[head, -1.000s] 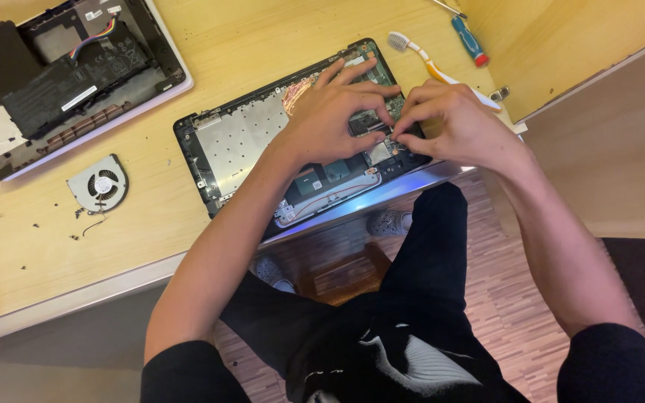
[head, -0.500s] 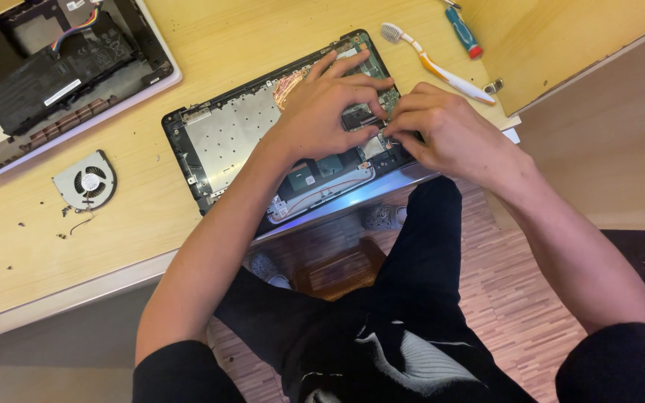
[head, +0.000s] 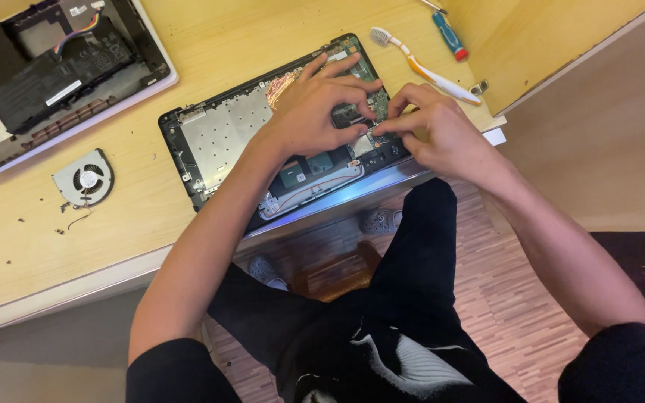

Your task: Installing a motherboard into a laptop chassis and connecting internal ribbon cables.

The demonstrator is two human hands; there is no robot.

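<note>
A black laptop base [head: 218, 138] lies opened on the wooden desk, with its silver plate and green circuit board bare. My left hand [head: 315, 104] rests on the board at the base's right half, fingers spread and thumb bent toward a dark chip. My right hand [head: 434, 130] comes in from the right. Its thumb and fingertips are pinched together on a small part of the board, right beside my left thumb. What the fingertips pinch is too small to make out.
A second opened laptop [head: 61, 60] with a black battery lies at the far left. A loose cooling fan [head: 83, 177] and tiny screws [head: 61, 216] sit beside it. A toothbrush [head: 423, 69] and a blue screwdriver [head: 449, 36] lie behind my hands. The desk edge [head: 113, 276] runs above my knees.
Both hands have stayed on the same spot of the board, with the fingertips drawn closer together. The view has drifted slightly.
</note>
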